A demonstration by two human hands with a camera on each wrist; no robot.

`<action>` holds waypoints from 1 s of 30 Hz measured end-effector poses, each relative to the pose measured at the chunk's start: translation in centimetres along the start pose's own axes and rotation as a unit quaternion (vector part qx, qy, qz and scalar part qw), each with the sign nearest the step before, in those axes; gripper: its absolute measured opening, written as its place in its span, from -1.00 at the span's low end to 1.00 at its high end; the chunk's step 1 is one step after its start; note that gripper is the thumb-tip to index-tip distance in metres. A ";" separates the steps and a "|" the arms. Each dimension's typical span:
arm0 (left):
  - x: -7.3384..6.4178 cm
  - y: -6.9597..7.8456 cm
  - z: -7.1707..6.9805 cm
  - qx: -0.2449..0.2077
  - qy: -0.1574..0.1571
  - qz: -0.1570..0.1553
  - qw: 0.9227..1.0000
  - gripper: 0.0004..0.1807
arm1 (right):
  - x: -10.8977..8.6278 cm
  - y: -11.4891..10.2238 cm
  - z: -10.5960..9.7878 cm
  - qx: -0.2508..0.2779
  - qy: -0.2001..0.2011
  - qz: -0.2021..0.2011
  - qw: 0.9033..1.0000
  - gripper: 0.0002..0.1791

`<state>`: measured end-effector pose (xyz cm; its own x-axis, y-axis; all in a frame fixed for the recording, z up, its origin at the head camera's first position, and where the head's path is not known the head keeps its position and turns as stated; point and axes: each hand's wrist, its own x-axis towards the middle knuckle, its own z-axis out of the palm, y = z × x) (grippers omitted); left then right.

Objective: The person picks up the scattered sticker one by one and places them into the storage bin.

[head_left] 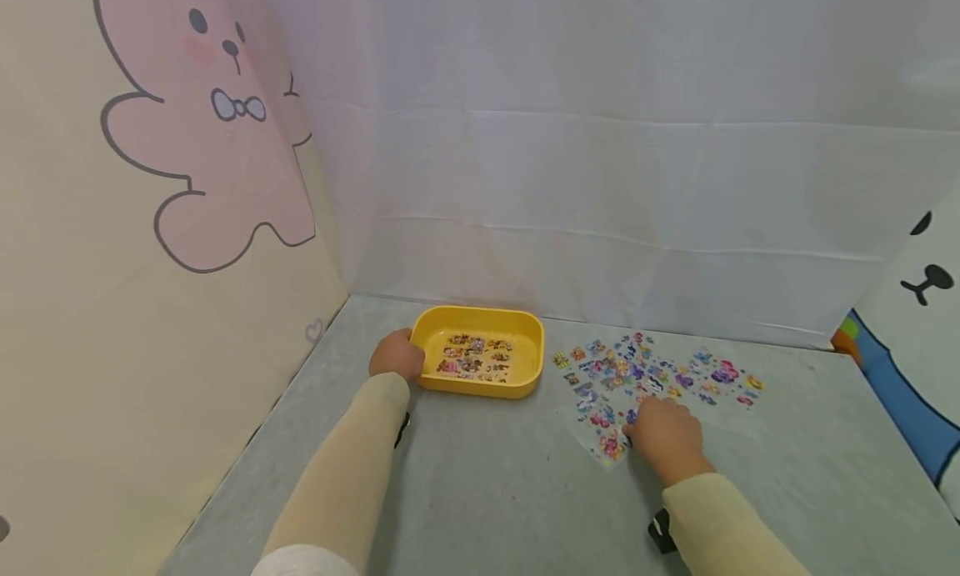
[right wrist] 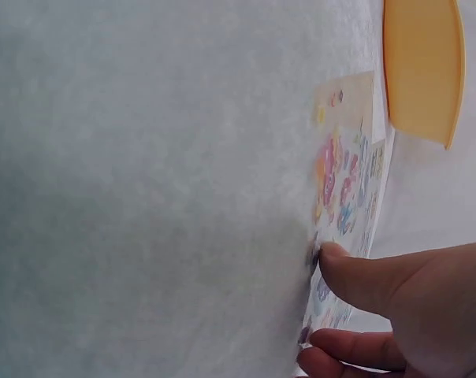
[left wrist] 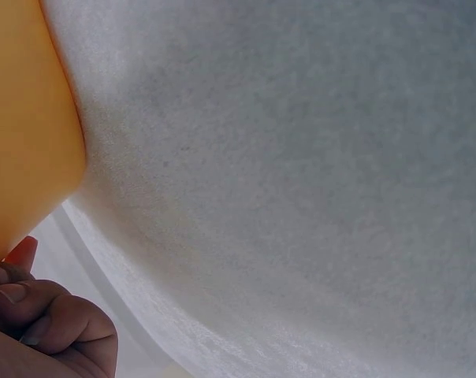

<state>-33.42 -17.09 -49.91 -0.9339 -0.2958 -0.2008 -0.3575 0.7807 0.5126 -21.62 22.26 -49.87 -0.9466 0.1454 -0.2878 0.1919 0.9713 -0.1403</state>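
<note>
On the left of the head view stands a shallow yellow tray (head_left: 477,388); small colorful stickers (head_left: 472,364) show inside it. My left hand (head_left: 396,357) grips the tray's left side, and the left wrist view has its curled fingers (left wrist: 57,315) at the tray's corner. Clear sticker sheets (head_left: 600,397) with bright flower-like and butterfly-like prints lie spread to the right of the tray. My right hand (head_left: 667,436) holds the near edge of these sheets. In the right wrist view the thumb (right wrist: 356,276) and curled fingers (right wrist: 348,350) meet that edge a little apart.
A grey cloth-covered table (head_left: 510,493) carries everything. Behind it hangs a white curtain (head_left: 600,184). A cream panel with a pink bear (head_left: 217,134) rises on the left, and another printed panel (head_left: 926,326) borders the right side.
</note>
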 end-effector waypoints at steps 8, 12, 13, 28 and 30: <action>-0.1 0.0 0.0 -0.003 0.001 0.002 1.000 -0.44 | -0.2 -0.2 -0.3 0.015 -0.004 0.004 1.000 -0.56; 0.0 0.0 0.1 -0.003 0.000 0.003 1.000 -0.43 | -0.1 0.1 0.0 0.030 -0.002 -0.007 1.000 -0.58; 0.0 -0.1 0.1 -0.003 0.001 0.003 1.000 -0.43 | 0.0 0.3 0.1 0.036 0.000 -0.012 0.999 -0.59; 0.2 -0.3 0.3 0.001 0.003 0.002 1.000 -0.42 | 0.5 1.6 1.1 0.122 0.027 -0.058 0.991 -0.74; 0.2 -0.2 0.3 0.000 0.002 0.002 1.000 -0.42 | 0.5 1.8 1.2 0.134 0.030 -0.059 0.989 -0.75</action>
<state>-33.49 -17.14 -50.31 -0.9351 -0.2955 -0.1958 -0.3545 0.7815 0.5135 -21.43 23.84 -51.38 -0.9787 0.0536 -0.1981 0.1339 0.8986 -0.4179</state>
